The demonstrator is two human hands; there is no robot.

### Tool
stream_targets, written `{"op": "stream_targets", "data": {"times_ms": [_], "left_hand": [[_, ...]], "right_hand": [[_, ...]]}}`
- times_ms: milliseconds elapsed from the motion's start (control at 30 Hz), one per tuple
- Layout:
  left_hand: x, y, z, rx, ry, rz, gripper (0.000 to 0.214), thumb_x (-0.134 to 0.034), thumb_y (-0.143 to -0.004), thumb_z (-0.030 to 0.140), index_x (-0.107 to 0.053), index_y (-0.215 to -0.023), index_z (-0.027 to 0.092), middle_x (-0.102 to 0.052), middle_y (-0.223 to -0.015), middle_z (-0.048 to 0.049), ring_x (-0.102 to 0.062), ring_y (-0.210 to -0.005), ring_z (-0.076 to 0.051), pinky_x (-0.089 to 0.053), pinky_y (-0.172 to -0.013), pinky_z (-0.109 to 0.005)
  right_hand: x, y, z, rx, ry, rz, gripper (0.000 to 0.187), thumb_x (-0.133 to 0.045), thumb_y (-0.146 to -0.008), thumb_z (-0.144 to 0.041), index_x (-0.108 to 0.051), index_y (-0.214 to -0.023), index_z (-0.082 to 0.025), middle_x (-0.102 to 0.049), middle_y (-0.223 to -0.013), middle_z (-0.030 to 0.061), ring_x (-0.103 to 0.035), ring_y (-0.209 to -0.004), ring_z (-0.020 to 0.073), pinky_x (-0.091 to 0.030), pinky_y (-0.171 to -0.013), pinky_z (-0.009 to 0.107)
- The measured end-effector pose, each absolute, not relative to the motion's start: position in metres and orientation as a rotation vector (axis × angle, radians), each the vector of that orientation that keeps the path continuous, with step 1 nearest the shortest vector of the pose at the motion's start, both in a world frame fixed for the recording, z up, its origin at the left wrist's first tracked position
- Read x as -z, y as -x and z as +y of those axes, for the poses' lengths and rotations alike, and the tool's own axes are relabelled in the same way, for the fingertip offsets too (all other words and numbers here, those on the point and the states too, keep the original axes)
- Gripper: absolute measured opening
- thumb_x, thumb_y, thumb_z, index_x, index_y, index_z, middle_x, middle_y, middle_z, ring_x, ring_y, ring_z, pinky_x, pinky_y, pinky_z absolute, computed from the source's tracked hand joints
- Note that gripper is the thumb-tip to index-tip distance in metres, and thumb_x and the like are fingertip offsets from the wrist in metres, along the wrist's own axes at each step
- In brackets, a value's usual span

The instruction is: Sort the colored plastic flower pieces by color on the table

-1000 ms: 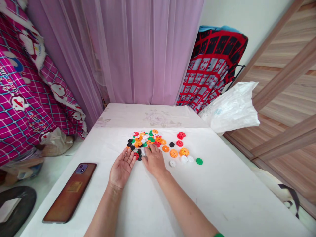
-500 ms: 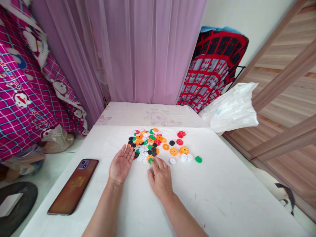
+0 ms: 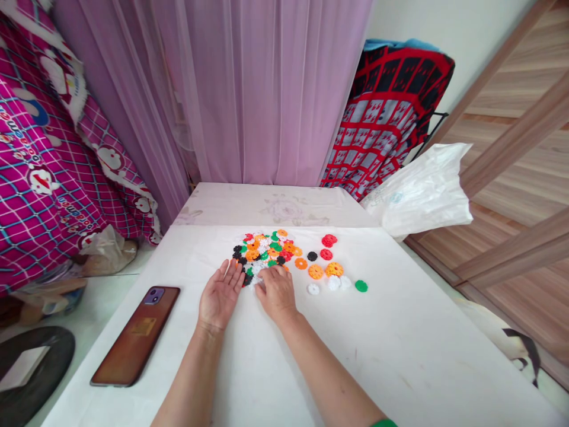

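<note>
A pile of small notched plastic discs point(image 3: 252, 254) in orange, green, black, red and white lies on the white-covered table point(image 3: 400, 344). My left hand point(image 3: 221, 296) rests palm up at the pile's near left edge, open, with its fingers stretched out and nothing on the palm. Over the near right part of the pile reaches my right hand point(image 3: 276, 292), palm down. Its fingers are bent onto the white discs, with the thumb apart from the forefinger. The hand hides some pieces beneath it.
Loose discs lie right of the pile: a black one point(image 3: 312, 256), an orange one point(image 3: 315, 271), a green one point(image 3: 361, 286), and several red and white ones. A brown phone point(image 3: 136, 338) lies at the left. A white plastic bag point(image 3: 422, 193) stands at the far right edge.
My right hand has moved forward and slightly left, from the pile's near edge onto its white discs. My left hand has hardly moved. The view has shifted slightly.
</note>
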State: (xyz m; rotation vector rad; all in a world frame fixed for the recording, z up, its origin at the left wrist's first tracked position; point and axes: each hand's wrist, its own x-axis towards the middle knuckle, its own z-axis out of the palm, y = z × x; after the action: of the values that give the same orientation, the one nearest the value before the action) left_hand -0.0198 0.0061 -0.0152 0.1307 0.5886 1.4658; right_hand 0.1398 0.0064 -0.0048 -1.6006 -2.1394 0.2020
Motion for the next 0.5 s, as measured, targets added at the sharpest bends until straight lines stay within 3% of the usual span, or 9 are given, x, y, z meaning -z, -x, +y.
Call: {"op": "stream_targets", "data": {"times_ms": [300, 500], "left_hand": [[0.014, 0.018, 0.006, -1.469, -0.136, 0.607, 0.023, -0.054, -0.085, 0.026, -0.069, -0.101, 0.021, -0.069, -0.116, -0.0068, -0.059, -0.117, -0.021, -0.043, -0.105, -0.040], [0.016, 0.019, 0.006, -1.470, -0.122, 0.603, 0.023, -0.054, -0.084, 0.026, -0.070, -0.100, 0.020, -0.068, -0.118, -0.0074, -0.057, -0.120, -0.022, -0.042, -0.106, -0.041]], "right_hand": [[0.002, -0.136, 0.013, -0.165, 1.613, -2.172, 0.017, -0.060, -0.081, -0.024, -0.064, -0.097, -0.022, -0.068, -0.089, 0.0042, -0.051, -0.097, 0.0221, -0.034, -0.089, 0.036], [0.004, -0.187, -0.010, -0.054, 1.565, -1.931, 0.017, -0.057, -0.082, -0.027, -0.064, -0.097, -0.021, -0.067, -0.093, 0.0052, -0.054, -0.097, 0.0217, -0.037, -0.088, 0.035]]}}
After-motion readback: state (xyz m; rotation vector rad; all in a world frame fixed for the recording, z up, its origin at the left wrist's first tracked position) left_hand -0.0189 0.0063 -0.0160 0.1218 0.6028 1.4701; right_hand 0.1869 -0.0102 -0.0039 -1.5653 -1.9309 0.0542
